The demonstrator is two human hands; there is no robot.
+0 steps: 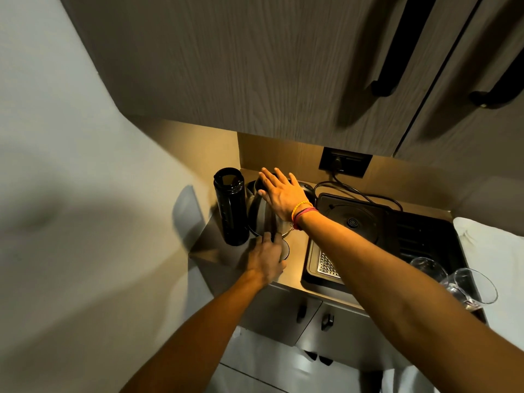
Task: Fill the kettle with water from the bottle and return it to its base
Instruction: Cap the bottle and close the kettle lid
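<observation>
A steel kettle (262, 215) with a black lid stands at the back left of the counter. My right hand (280, 194) lies flat on that lid, fingers spread, holding nothing. Just left of the kettle and nearly touching it stands a tall black bottle (231, 211), upright with its mouth uncapped. In front of the kettle, my left hand (266, 259) curls over a small dark round cap (285, 249) that rests on the counter. My right hand and wrist hide the kettle's handle, and the spot under the kettle is too dark to make out a base.
To the right, a black induction hob (357, 219) and a dark sink (397, 251) with a metal drain grid. A black cord (343, 185) runs from the wall socket (344, 164). Two glasses (465, 285) stand at the right edge. Wall cabinets hang overhead, and a wall closes the left side.
</observation>
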